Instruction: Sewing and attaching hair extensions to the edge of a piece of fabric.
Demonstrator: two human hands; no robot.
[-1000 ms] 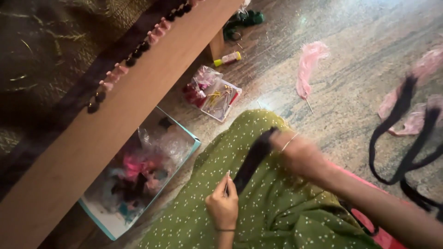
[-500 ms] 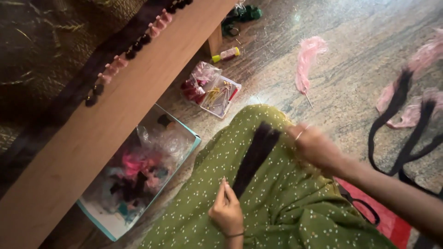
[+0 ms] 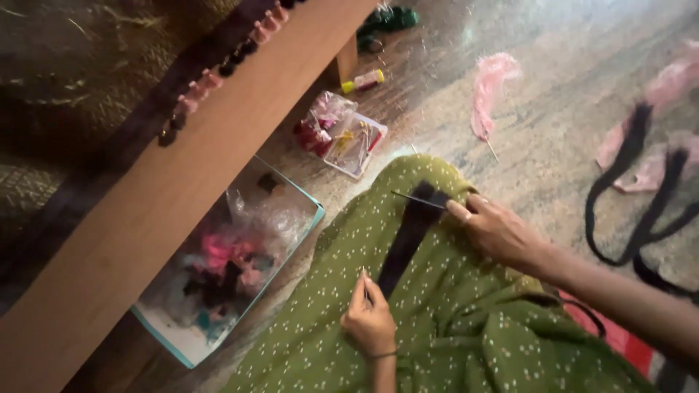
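A black fabric strip (image 3: 408, 236) lies along my knee, which is covered by green dotted cloth (image 3: 437, 313). My left hand (image 3: 370, 320) pinches a thin needle-like thing at the strip's near end. My right hand (image 3: 495, 231) rests on the strip's far end, its fingers holding a thin dark stick (image 3: 416, 200) that points left across the strip.
A wooden board (image 3: 167, 218) runs diagonally at left, with pink and black pieces lined on woven matting above it. A teal box (image 3: 226, 262) of plastic and scraps sits beside my knee. Small packets (image 3: 342, 135), a pink feather (image 3: 489, 91) and black ribbons (image 3: 641, 196) lie on the floor.
My right hand has let the black strip down flat onto my knee and moved to its far end, now holding a thin stick. My left hand has stayed at the near end.
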